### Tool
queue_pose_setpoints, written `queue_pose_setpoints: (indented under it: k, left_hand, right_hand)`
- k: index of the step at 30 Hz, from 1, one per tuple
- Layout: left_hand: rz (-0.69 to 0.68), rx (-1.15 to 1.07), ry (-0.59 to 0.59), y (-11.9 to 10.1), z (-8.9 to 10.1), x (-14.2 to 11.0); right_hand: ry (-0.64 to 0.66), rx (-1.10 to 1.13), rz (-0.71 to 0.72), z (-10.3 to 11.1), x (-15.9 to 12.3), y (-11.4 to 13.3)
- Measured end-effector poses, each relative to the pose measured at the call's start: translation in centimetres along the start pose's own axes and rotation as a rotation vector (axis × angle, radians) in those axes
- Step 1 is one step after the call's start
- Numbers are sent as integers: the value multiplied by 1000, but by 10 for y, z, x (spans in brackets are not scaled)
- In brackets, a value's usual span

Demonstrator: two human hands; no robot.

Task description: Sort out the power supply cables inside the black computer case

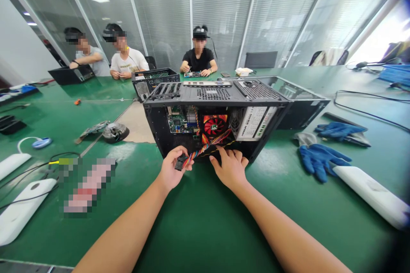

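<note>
A black computer case (pixel 214 99) lies in front of me with its open side facing me. Inside it show a green motherboard (pixel 181 119), a red cooling fan (pixel 214 126) and a white-labelled power supply (pixel 257 123). My left hand (pixel 173 168) grips a twisted bundle of coloured power cable (pixel 202 150) close to its black connector (pixel 180 163). The cable runs back into the case. My right hand (pixel 230 166) rests at the case's lower edge, beside the cable and a thin yellow-black wire. Its fingers are spread, with the tips partly hidden inside.
Blue gloves (pixel 320 160) and a white device (pixel 371 192) lie to the right. On the left are a round metal cooler (pixel 115 132), another white device (pixel 27 209) and cables. More cases (pixel 303 104) stand behind. Three people sit across the green table (pixel 205 230).
</note>
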State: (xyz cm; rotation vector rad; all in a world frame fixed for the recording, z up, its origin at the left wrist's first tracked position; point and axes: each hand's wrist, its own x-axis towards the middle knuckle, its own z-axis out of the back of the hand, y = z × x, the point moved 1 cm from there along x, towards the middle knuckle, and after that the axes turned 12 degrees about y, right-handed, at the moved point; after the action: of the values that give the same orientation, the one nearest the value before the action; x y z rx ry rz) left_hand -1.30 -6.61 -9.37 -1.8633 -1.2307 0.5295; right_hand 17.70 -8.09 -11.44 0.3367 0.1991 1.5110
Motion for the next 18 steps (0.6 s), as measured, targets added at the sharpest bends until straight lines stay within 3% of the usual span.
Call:
queue_pose_setpoints:
  k: [11,18]
  left_hand:
    - [26,126,20,6,-6,-2]
    - [-8,64,-28,5,-2,1]
  right_hand:
    - [109,-67,-64,-2,19,1]
    - [-42,77,-59,2,19,-4]
